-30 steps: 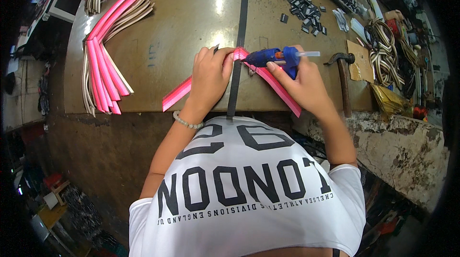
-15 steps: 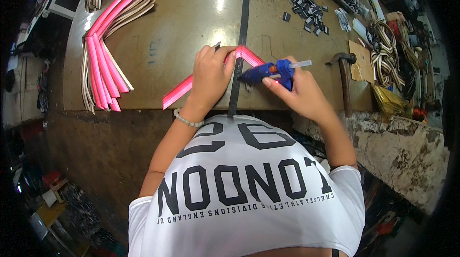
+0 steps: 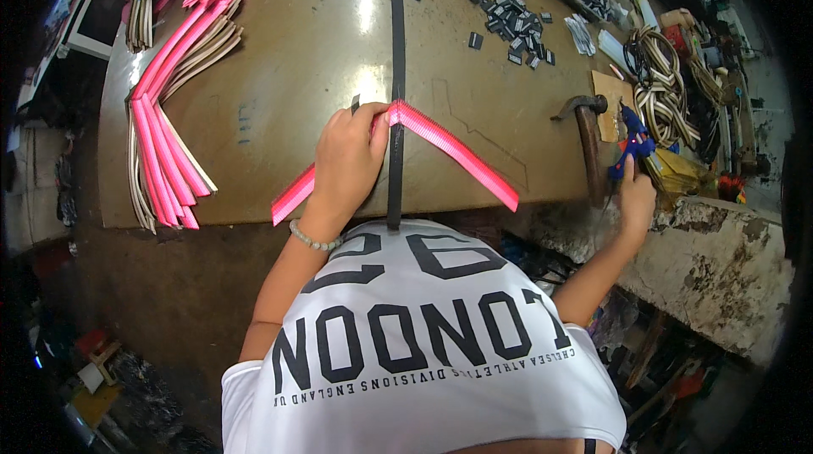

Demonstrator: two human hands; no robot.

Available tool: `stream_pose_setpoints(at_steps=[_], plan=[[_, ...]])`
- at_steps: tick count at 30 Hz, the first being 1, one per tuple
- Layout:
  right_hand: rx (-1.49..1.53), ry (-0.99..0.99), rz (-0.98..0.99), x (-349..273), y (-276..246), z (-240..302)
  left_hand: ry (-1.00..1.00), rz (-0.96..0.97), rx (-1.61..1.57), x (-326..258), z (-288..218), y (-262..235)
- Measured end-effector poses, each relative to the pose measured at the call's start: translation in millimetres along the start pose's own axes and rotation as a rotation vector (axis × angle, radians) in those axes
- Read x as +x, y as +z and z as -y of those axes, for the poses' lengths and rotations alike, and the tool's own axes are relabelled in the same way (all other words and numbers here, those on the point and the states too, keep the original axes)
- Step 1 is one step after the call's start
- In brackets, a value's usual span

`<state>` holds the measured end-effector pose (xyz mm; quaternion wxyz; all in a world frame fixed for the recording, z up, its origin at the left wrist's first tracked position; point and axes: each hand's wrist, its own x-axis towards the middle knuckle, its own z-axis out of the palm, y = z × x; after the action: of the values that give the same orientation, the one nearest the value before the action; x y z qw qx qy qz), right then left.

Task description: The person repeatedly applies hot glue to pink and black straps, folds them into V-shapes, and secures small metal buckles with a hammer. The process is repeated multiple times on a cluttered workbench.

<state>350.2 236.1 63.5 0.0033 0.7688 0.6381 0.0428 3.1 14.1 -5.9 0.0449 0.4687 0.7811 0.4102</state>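
A bent pink ribbed strip lies in an upturned V near the table's front edge. My left hand is closed on it at the bend, covering part of its left leg. A small dark piece sticks up between the left fingers. Under the bend, a long black strap runs from the far side to the near edge. Away to the right, my right hand grips a blue glue gun beside the cardboard; the fingers are partly hidden.
A hammer lies left of the glue gun, by a cardboard piece. Coiled pale cords sit farther right. Small black tabs are scattered at the back. Bundled pink strips lie at the left.
My right hand has carried the glue gun away from the pink strip, far to the right past the hammer. My left hand stays at the bend. The whole view has shifted slightly.
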Motion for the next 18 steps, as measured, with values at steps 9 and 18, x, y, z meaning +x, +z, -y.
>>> stream_pose_setpoints(at_steps=[9,18], plan=[[0.758,-1.060,0.008,-18,52,226,-0.107,-0.048,-0.062,-8,-7,-13],[0.975,-1.303,0.054,-100,2,202,-0.543,0.203,-0.718,-16,-9,-34]])
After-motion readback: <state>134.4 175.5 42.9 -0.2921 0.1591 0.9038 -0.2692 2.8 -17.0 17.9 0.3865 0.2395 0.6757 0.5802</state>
